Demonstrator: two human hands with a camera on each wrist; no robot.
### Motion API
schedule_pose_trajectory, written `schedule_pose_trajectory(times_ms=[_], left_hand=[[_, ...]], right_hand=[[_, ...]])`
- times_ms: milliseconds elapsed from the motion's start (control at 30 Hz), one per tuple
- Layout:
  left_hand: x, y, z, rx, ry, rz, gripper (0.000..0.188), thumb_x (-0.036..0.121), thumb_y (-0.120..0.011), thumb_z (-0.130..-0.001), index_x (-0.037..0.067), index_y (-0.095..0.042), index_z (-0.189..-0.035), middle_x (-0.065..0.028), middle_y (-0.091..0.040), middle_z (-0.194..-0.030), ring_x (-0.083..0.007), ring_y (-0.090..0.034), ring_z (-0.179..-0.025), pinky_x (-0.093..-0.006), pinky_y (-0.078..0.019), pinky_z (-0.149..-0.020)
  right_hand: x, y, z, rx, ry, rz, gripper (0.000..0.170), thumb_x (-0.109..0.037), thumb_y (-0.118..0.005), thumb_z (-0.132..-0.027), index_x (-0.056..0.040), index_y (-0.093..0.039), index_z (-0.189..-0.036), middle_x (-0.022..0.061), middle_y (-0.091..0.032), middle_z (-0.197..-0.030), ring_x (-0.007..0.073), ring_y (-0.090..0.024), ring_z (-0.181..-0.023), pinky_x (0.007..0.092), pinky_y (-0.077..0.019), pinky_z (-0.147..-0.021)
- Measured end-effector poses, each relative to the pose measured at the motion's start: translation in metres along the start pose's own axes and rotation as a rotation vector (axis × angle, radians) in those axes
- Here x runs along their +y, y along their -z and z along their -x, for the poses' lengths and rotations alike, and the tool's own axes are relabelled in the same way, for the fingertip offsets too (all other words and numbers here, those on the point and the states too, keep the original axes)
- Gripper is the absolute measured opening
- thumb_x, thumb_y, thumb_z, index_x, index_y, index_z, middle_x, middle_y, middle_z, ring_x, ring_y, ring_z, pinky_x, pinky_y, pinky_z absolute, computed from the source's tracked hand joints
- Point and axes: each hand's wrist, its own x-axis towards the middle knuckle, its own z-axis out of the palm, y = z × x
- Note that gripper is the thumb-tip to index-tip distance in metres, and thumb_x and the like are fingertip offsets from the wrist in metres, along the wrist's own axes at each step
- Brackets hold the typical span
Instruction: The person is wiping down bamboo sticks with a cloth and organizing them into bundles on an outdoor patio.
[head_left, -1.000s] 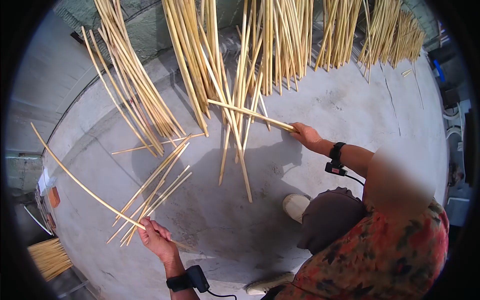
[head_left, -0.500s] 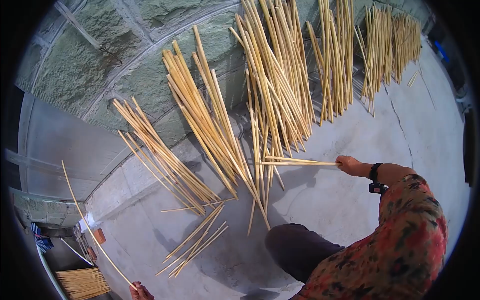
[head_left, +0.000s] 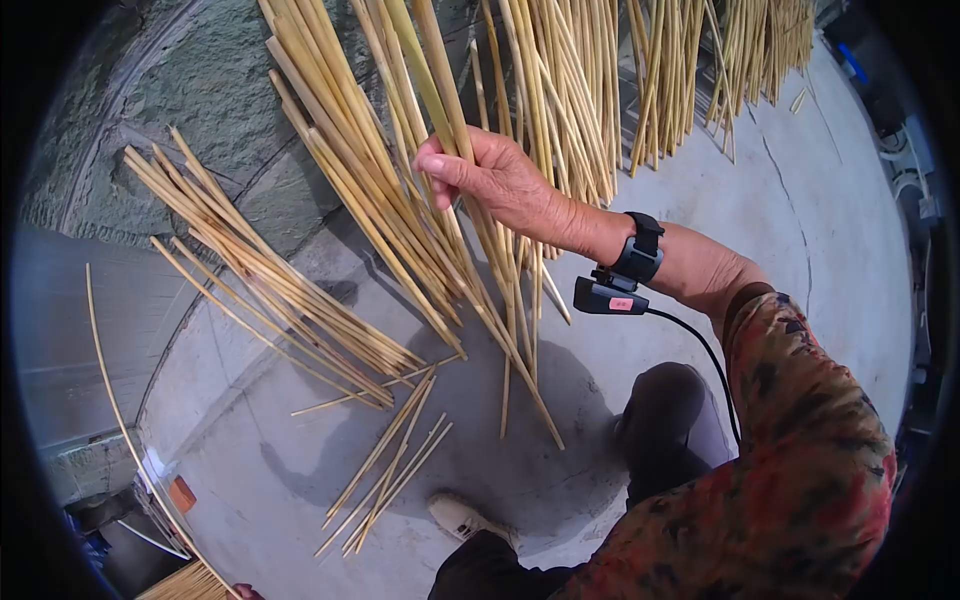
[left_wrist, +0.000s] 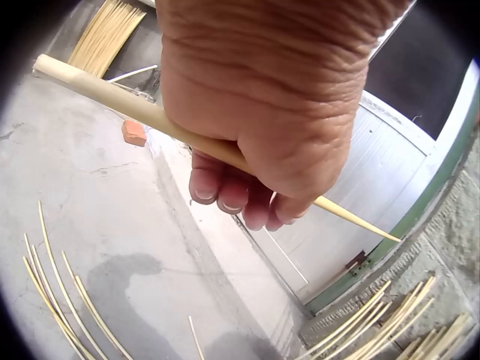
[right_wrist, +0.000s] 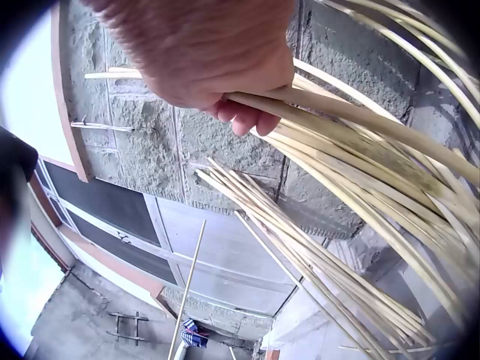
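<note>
My left hand (left_wrist: 259, 112) grips one long, thin, peeled stick (left_wrist: 105, 90) in the left wrist view, fingers curled round it. In the head view only a bit of that hand (head_left: 243, 592) shows at the bottom edge, and the stick slants up to the left. Raised before the wall, my right hand (head_left: 500, 185) holds two sticks (head_left: 425, 75) between thumb and fingers, their upper ends running out of the frame. Behind it leans a thick bundle of sticks (head_left: 365, 190). In the right wrist view the held sticks (right_wrist: 360, 124) overlap that bundle.
More bundles of sticks (head_left: 665, 90) lean along the stone wall (head_left: 200, 90) to the right. A smaller bundle (head_left: 290, 290) leans at the left. Several short sticks (head_left: 385, 475) lie on the concrete floor (head_left: 760, 300). An orange brick (head_left: 181, 494) sits at the lower left.
My right hand has moved left and up, bringing its sticks from level to nearly upright. My left hand has shifted left to the frame's bottom edge, still holding its stick.
</note>
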Motion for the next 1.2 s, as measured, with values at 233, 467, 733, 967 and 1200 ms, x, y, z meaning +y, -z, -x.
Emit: schedule_pose_trajectory(times_ms=[233,467,733,967,1200], left_hand=[[-0.062,-0.100,-0.049,-0.048,-0.180,0.388,0.017,0.022,-0.048,-0.089,0.007,-0.048,-0.082,0.0033,-0.040,-0.056,-0.0024,-0.033,-0.043,-0.0162,-0.0252,-0.036],[-0.067,-0.194,-0.065,-0.081,-0.094,0.618,0.019,0.022,-0.046,-0.090,0.006,-0.048,-0.080,0.0003,-0.043,-0.059,-0.0054,-0.037,-0.046,-0.0184,-0.0316,-0.040],[-0.073,-0.236,-0.112,-0.026,-0.204,0.793,0.016,0.020,-0.047,-0.089,0.005,-0.052,-0.087,0.0003,-0.047,-0.065,-0.0061,-0.043,-0.052,-0.0188,-0.0375,-0.047],[0.016,-0.284,-0.158,-0.199,-0.360,0.894,0.035,0.019,-0.047,-0.089,0.004,-0.041,-0.120,-0.0082,-0.049,-0.111,-0.0175,-0.050,-0.100,-0.0295,-0.0405,-0.082],[0.052,-0.317,-0.180,-0.415,-0.391,1.038,0.055,0.010,-0.049,-0.086,0.006,-0.023,-0.134,-0.0119,-0.032,-0.134,-0.0196,-0.033,-0.121,-0.0311,-0.0264,-0.099]], right_hand=[[-0.017,-0.027,-0.015,0.086,0.110,0.062,0.024,-0.026,-0.044,-0.091,-0.0052,-0.052,-0.101,-0.0007,-0.051,-0.070,0.0055,-0.051,-0.063,0.0185,-0.0442,-0.059],[0.087,-0.074,0.022,0.129,-0.049,-0.011,0.022,-0.022,-0.045,-0.091,-0.0016,-0.049,-0.097,0.0005,-0.048,-0.072,0.0054,-0.047,-0.063,0.0204,-0.0442,-0.060],[0.139,-0.051,0.036,0.311,-0.139,0.410,0.023,-0.022,-0.055,-0.085,-0.0004,-0.051,-0.092,0.0088,-0.056,-0.081,0.0164,-0.054,-0.073,0.0281,-0.0446,-0.070],[0.090,-0.059,0.022,0.054,-0.424,1.129,0.043,-0.036,-0.059,-0.078,0.0031,-0.048,-0.092,0.0249,-0.057,-0.091,0.0370,-0.055,-0.089,0.0419,-0.0435,-0.077],[0.047,-0.085,0.034,-0.152,-0.462,1.369,0.050,-0.041,-0.059,-0.077,0.0017,-0.048,-0.101,0.0228,-0.058,-0.092,0.0326,-0.057,-0.088,0.0389,-0.0455,-0.076]])
